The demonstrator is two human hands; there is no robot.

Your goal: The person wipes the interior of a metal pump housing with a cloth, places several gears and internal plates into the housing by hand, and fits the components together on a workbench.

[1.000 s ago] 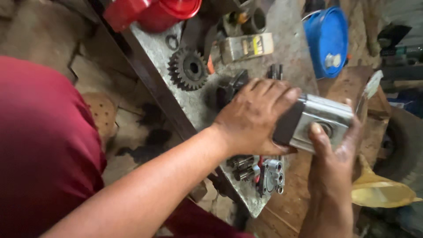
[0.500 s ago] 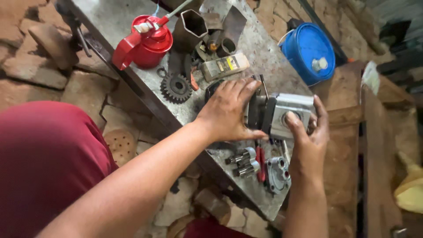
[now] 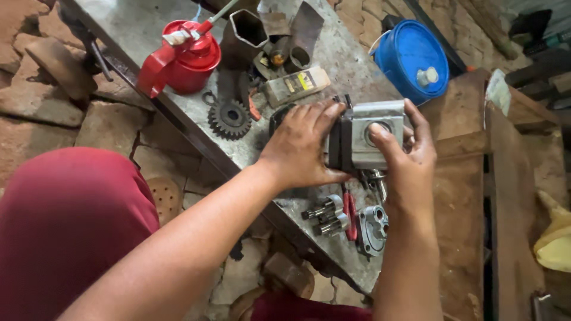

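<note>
Both hands clamped on one part: a grey metal pump housing [image 3: 373, 134] with a dark end plate on its left side. It's held just above the steel bench [image 3: 148, 35], over the near right part of the top.

Left hand [image 3: 300, 145]: palm down, fingers spread and curled over the dark end of the housing, thumb underneath along the lower edge. Closed firmly round it, not a flat rest.

Right hand [image 3: 410, 157]: grips the grey end from the right. Thumb pressed on the round port on the housing's upper face, fingers wrapped round the far side. Fingertips behind the block are hidden.

Orientation: long axis runs roughly left-right in the view, slightly tilted. Dark plate end faces the left hand, grey end faces the right. The face with the round port looks up at the camera.

Pose: left forearm comes in diagonally from lower left, wrist fairly straight. Right forearm rises nearly vertical from the bottom edge, wrist bent in toward the block. The hands sit at opposite ends, close but not touching each other as far as I can see.

Around it: gear shafts [image 3: 324, 217] and a grey cover [image 3: 373, 229] lie on the bench just below the hands. Dark toothed gear [image 3: 229, 117] to the left, red oil can [image 3: 184, 53] beyond it. Blue lidded bucket [image 3: 413, 56] off the far edge.
</note>
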